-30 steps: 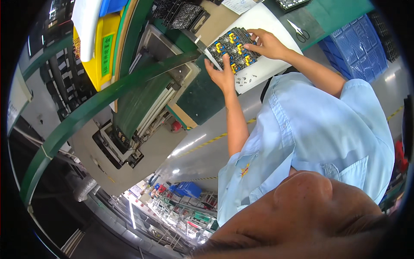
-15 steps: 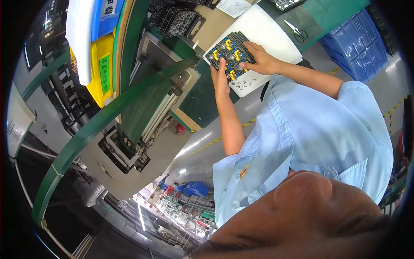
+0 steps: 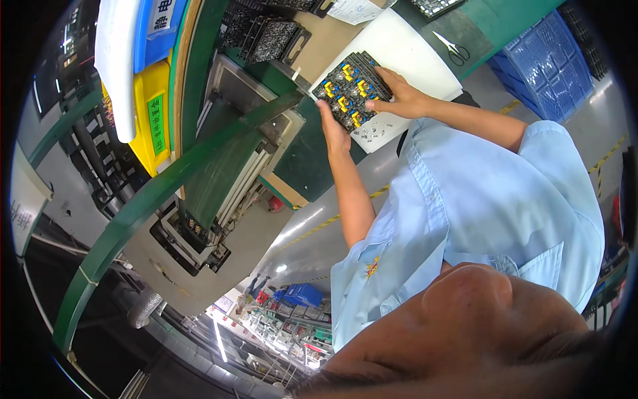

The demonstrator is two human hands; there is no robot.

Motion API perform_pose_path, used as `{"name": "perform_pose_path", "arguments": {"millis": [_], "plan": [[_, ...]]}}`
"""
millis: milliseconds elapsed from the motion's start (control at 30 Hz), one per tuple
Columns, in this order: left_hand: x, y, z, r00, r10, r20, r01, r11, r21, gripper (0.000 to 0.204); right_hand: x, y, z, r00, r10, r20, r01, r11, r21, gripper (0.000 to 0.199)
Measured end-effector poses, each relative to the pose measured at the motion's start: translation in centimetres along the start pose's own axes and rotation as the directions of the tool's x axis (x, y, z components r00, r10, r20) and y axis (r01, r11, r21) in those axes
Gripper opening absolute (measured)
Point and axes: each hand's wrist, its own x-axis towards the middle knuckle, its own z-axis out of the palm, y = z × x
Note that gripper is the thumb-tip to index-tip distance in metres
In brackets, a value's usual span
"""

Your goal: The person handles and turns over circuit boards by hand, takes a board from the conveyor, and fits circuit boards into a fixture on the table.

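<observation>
A black grid-like tray lies between my hands over a white sheet, apparently on a stack of similar black trays. Several small parts in yellow and blue sit in its pockets. My left hand is against the tray's left edge, its thumb pointing up along the side; its other fingers are hidden, seemingly under the edge. My right hand grips the right side, with its thumb on the top face and its fingers along the far edge. Small loose silvery pieces lie on the white sheet just below the tray.
Scissors lie on the green bench top at the right, near a blue crate. Black racks stand at the back left. A green curved rail crosses the left side, beside yellow and blue bins.
My left thumb has come off the tray's top face and now rests at its left edge. My right hand keeps its grip. The tray has turned slightly; the view has shifted a little.
</observation>
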Motion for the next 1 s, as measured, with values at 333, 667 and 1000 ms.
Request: {"name": "perform_pose_path", "arguments": {"millis": [333,667,1000], "plan": [[1.2,-1.2,-0.8,0.991,-0.116,0.068,0.127,0.973,-0.193,0.077,2.1,0.9,-0.8,0.981,0.192,-0.034,-0.166,0.912,0.376,0.079],[0.8,-1.3,-0.4,0.987,-0.146,0.072,0.16,0.948,-0.274,0.075,2.4,1.7,0.2,0.985,0.168,0.041,-0.172,0.974,0.149,0.093],[0.8,-1.1,-0.6,0.992,-0.099,0.078,0.118,0.949,-0.293,0.074,2.7,0.8,0.9,0.982,0.169,0.084,-0.184,0.957,0.224,0.1]]}}
